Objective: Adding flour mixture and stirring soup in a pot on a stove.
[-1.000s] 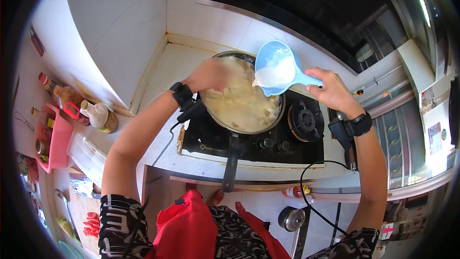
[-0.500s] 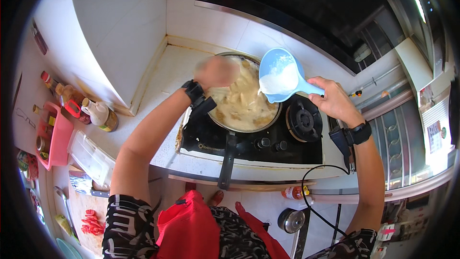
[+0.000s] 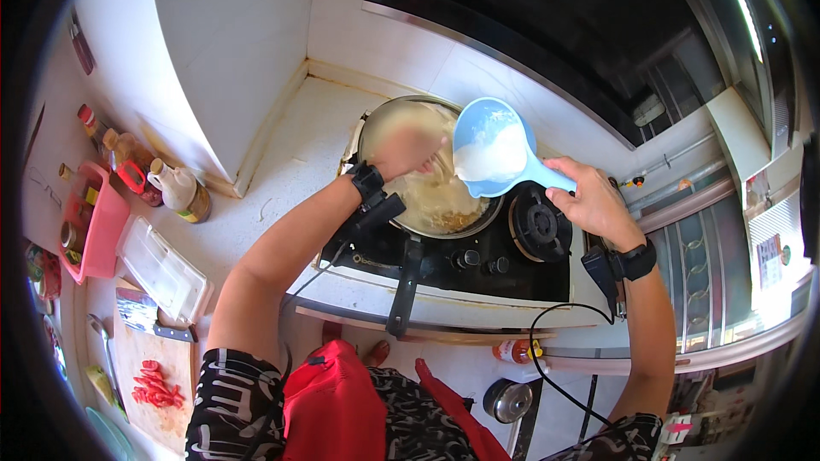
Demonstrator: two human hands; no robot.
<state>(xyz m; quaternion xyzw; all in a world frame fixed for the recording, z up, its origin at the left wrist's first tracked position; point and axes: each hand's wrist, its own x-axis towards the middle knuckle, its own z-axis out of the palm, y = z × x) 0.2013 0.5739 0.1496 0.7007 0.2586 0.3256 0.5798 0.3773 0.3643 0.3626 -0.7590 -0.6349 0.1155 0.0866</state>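
My right hand (image 3: pixel 595 203) grips the handle of a light-blue plastic water scoop (image 3: pixel 536 138). White liquid or wet paste (image 3: pixel 494 156) lies in the scoop, tilted at the right rim of the frying pan (image 3: pixel 404 232). Pale, creamy food (image 3: pixel 440 196) with yellowish lumps covers the pan's bottom. Over the left part of the pan is my left hand (image 3: pixel 408 149), its fingers smeared, so I cannot make out whether they hold anything. The pan sits on the left burner of a black gas stove (image 3: pixel 530 282), its dark handle pointing toward me.
An unused burner (image 3: pixel 541 220) is right of the pan. Sauce bottles (image 3: pixel 181 195), a pink basket (image 3: pixel 104 230) and a clear plastic box (image 3: pixel 162 269) stand on the left counter. Nearer, a cutting board (image 3: pixel 141 346) bears a knife (image 3: pixel 152 316) and sliced red pieces (image 3: pixel 156 387).
My left hand has moved right, farther over the pan. The scoop has shifted slightly left and down, still in my right hand. The whole view has shifted a little.
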